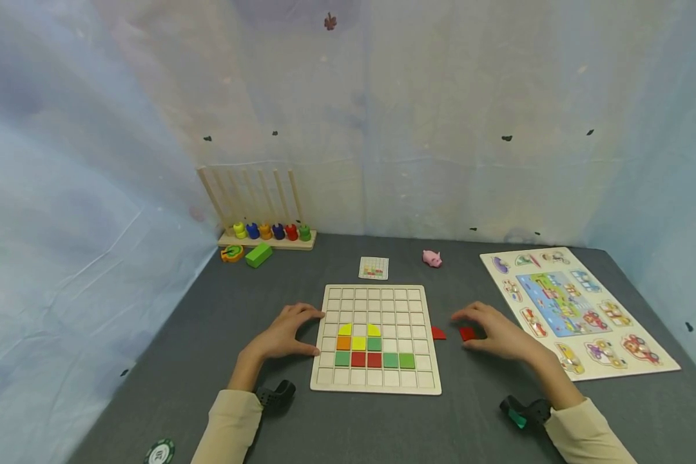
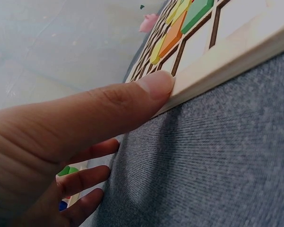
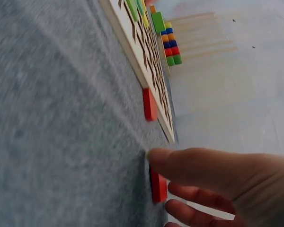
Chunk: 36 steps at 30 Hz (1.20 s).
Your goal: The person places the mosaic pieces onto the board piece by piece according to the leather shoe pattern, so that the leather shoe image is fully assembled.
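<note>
A wooden grid board (image 1: 377,381) lies flat with several coloured tiles set in its squares: red, green, orange and yellow, two of the yellow ones rounded. At its left edge is my left hand (image 1: 287,332), the thumb (image 2: 154,85) touching the rim and the other fingers relaxed. On the right, my right hand (image 1: 495,332) hovers low with thumb and fingers spread on either side of a red square tile (image 1: 466,333). This tile lies on the table, partly covered by the thumb in the right wrist view. A second red piece (image 1: 438,333) lies against the board's right edge.
Behind the board lie a small pattern card (image 1: 374,268) and a pink pig (image 1: 432,258). A peg rack with coloured rings (image 1: 267,243) and a green block (image 1: 258,255) stand back left. A picture puzzle board (image 1: 632,368) lies right; a round chip (image 1: 160,452) front left.
</note>
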Each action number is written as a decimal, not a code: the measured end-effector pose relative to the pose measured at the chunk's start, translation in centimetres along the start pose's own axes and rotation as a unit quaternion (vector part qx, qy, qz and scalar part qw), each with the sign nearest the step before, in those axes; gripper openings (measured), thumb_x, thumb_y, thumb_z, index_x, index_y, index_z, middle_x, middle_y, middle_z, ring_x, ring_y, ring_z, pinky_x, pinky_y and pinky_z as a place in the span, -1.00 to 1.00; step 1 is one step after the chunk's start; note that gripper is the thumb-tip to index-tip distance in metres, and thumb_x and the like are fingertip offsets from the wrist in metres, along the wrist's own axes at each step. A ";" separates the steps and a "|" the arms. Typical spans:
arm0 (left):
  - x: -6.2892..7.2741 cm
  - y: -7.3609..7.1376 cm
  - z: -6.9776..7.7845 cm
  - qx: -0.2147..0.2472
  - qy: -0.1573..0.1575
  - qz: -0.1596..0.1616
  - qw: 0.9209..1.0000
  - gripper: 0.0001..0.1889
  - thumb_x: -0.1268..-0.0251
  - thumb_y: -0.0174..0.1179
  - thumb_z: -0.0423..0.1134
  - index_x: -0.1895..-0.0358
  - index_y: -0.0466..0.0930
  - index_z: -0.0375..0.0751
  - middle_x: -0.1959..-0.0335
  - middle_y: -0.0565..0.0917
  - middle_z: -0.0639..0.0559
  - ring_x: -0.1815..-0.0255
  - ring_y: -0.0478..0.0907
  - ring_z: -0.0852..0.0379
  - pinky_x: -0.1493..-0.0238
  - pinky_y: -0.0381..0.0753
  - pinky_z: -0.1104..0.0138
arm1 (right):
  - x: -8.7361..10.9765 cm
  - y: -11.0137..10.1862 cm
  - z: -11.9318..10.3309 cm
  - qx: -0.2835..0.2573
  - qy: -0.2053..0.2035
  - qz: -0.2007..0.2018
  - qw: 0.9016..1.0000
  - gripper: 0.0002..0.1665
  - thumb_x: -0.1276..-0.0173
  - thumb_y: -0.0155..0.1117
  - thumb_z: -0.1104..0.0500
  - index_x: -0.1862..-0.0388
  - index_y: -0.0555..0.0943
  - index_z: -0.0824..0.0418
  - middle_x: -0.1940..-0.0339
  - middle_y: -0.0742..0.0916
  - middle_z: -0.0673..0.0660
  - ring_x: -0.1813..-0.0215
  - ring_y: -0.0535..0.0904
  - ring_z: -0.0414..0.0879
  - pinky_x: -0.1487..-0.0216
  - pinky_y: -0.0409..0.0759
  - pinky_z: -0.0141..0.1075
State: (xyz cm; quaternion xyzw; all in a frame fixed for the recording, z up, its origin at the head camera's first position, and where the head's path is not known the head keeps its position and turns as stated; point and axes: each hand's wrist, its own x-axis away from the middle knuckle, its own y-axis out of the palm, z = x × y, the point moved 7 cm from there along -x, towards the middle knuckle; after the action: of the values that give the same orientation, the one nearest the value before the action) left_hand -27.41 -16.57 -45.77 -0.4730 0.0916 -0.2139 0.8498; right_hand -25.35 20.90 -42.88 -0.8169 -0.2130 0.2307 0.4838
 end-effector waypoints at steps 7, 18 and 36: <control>0.0 -0.1 0.1 0.004 0.001 0.000 1.000 -0.23 0.14 0.46 0.05 -0.25 0.42 0.00 -0.23 0.35 -0.01 -0.24 0.17 -0.06 -0.20 0.21 -0.07 | 0.5 0.3 0.8 0.000 0.003 -0.013 1.000 -0.55 -0.14 0.37 0.23 -0.04 0.57 0.23 0.09 0.56 0.09 0.12 0.47 -0.07 0.12 0.44 -0.14; 0.0 -0.1 0.1 0.003 -0.003 0.003 1.000 -0.23 0.15 0.47 0.05 -0.24 0.43 0.01 -0.22 0.36 0.00 -0.24 0.18 -0.06 -0.21 0.21 -0.07 | 0.1 -0.2 0.9 -0.006 0.011 0.020 1.000 -0.71 -0.18 0.36 0.23 0.12 0.59 0.26 0.25 0.58 0.03 0.28 0.46 -0.16 0.27 0.46 -0.29; 0.1 -0.1 0.2 0.002 -0.004 0.001 1.000 -0.24 0.14 0.46 0.05 -0.24 0.42 -0.01 -0.23 0.36 -0.02 -0.25 0.17 -0.07 -0.21 0.20 -0.08 | -4.2 2.3 -5.2 -0.080 -0.070 0.018 0.994 -0.69 -0.19 0.36 0.17 0.09 0.60 0.22 0.32 0.61 0.02 0.34 0.50 -0.10 0.35 0.46 -0.33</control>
State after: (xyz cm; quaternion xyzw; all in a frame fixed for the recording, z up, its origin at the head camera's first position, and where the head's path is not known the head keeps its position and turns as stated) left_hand -27.26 -16.51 -45.53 -0.4724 0.0881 -0.2113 0.8511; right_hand -25.41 13.86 -42.01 -0.8385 -0.2494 0.2780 0.3969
